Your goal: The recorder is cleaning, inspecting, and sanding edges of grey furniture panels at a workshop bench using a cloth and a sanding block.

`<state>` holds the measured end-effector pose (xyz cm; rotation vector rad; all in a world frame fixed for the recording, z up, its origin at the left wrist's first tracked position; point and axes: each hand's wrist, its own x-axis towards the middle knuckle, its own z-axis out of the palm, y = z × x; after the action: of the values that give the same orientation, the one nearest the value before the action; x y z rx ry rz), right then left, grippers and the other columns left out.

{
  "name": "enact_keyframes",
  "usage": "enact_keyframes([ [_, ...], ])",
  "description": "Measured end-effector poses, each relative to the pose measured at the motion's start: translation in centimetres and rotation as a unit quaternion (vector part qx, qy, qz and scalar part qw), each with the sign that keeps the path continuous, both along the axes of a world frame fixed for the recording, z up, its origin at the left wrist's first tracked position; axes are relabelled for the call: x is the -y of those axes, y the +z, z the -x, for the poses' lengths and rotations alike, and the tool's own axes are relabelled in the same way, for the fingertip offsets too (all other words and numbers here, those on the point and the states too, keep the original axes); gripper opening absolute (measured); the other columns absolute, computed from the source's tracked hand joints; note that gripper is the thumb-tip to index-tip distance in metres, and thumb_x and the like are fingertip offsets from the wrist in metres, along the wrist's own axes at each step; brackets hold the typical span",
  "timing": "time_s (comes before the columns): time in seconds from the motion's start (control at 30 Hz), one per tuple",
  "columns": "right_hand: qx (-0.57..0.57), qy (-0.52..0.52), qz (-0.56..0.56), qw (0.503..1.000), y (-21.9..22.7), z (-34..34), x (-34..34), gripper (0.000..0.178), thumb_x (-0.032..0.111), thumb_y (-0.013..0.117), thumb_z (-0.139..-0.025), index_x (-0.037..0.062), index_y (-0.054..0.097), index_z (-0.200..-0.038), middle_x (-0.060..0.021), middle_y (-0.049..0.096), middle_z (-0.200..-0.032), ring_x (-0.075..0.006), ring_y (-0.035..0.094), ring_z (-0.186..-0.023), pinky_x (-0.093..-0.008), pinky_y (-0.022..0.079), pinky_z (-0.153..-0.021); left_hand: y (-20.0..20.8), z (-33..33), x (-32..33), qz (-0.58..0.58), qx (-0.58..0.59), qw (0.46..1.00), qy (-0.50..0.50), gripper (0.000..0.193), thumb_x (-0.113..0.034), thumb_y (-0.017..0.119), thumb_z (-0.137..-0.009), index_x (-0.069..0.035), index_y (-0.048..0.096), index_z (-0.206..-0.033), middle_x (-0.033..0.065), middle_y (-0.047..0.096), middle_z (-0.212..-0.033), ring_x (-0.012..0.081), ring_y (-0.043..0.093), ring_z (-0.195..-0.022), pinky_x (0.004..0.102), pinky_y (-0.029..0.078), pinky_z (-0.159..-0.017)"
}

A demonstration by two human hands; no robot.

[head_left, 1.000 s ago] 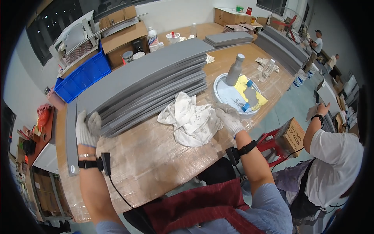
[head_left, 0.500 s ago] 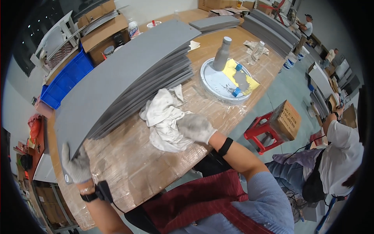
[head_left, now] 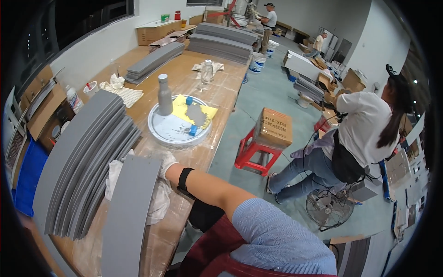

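A long grey board (head_left: pixel 127 214) slants from the lower edge of the view, right of the stack of grey boards (head_left: pixel 80 161). Its far end covers part of a crumpled white cloth (head_left: pixel 159 203) on the table. My right hand (head_left: pixel 169 162), in a whitish knit glove, is at the far right corner of this board. Its fingers are hidden behind the board, so their grip does not show. My left hand is out of view.
A grey bottle (head_left: pixel 164 94) and yellow sheet (head_left: pixel 203 113) with grey paste lie on a round white lid (head_left: pixel 159 131). A clear bottle (head_left: pixel 206 74) stands beyond. Right of the table are a carton (head_left: pixel 273 127) on a red stool (head_left: pixel 251 154), a fan (head_left: pixel 330 207) and a person (head_left: pixel 364 124).
The view has swung right, and my left hand has left it. One grey board is now apart from the stack, over the white cloth. My right hand, earlier on the cloth, is at its end.
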<state>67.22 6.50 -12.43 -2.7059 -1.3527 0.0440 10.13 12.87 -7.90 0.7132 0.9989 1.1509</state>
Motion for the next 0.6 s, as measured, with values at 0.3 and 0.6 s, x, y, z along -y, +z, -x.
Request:
enact_keyframes([
  [0.3,-0.036,-0.085,-0.049,0.995,-1.7,2.0,6.0,0.020,0.018,0.064,-0.086,0.0038,0.077,-0.093,-0.0199,0.074,-0.097,-0.0363,0.072,-0.094,-0.0440,0.058,-0.078,-7.1,4.1,-0.1,0.139,0.112,0.983,-0.049,0.051,-0.032,0.069,-0.091,-0.004,0.059,-0.133,0.0118,0.068,-0.121,0.0308,0.065,-0.108,0.0392,0.058,-0.083],
  [0.6,-0.280,-0.176,-0.265,0.906,1.1,2.4,13.3,0.069,0.055,0.048,-0.099,-0.0028,0.057,-0.135,-0.0264,0.059,-0.136,-0.0401,0.054,-0.130,-0.0408,0.041,-0.109,-3.1,1.5,-2.0,0.129,-0.081,0.984,-0.093,0.069,-0.036,0.070,-0.093,0.002,0.044,-0.144,0.0182,0.058,-0.136,0.0401,0.059,-0.118,0.0493,0.055,-0.098],
])
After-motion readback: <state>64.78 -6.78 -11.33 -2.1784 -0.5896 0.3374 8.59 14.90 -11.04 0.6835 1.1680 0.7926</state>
